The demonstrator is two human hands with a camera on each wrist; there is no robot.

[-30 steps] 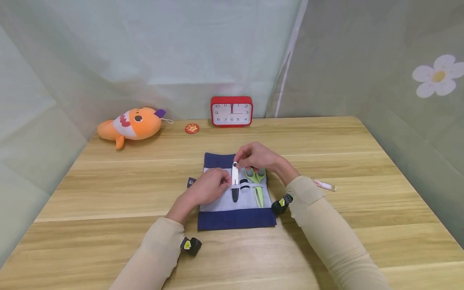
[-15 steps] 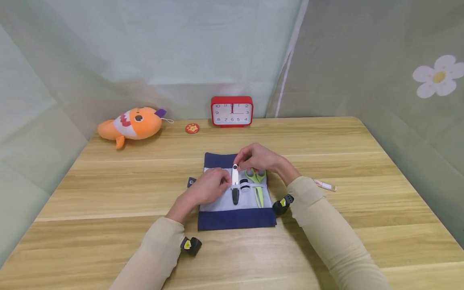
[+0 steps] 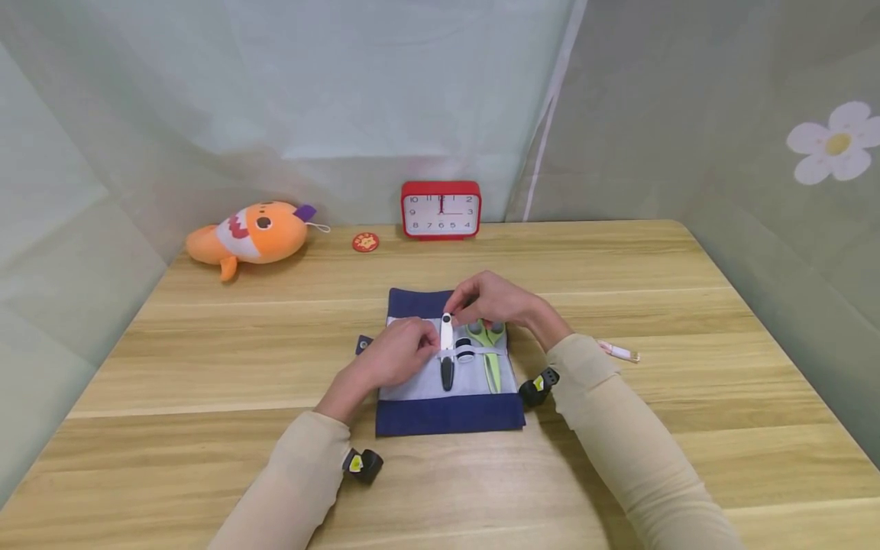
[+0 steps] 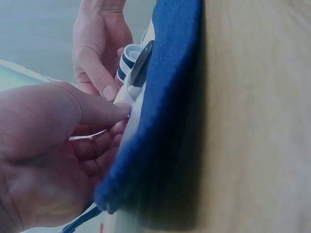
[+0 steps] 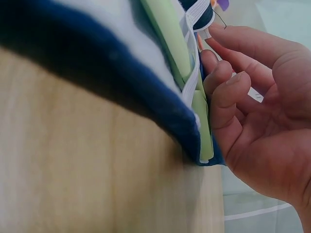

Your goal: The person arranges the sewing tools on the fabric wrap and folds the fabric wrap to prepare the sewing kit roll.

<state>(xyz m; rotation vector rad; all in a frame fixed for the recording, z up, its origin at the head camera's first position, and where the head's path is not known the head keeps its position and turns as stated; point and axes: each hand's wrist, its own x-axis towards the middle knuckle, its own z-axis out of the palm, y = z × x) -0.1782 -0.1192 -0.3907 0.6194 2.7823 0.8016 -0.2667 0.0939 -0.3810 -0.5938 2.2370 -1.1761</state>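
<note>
A navy fabric roll (image 3: 447, 416) with a pale grey lining lies unfolded on the table. My right hand (image 3: 490, 298) pinches the far end of a slim white tool (image 3: 447, 334) with a black lower end, its exact kind unclear. The tool passes under the white elastic strap (image 3: 490, 351). My left hand (image 3: 397, 353) pinches that strap just left of the tool; the left wrist view shows the thumb (image 4: 109, 110) on it. Under the same strap sit a dark thread spool (image 3: 464, 350) and green-handled scissors (image 3: 492, 370), points toward me, their handles partly behind my right hand.
At the back stand a red clock (image 3: 441, 210) and, left of it, a flat red disc (image 3: 365, 242). An orange plush toy (image 3: 254, 233) lies at the back left. A small white bundle (image 3: 621, 352) rests right of my right forearm.
The white tool has slid a little toward me under the strap, with my right fingers following slightly. My left hand stays in place.
</note>
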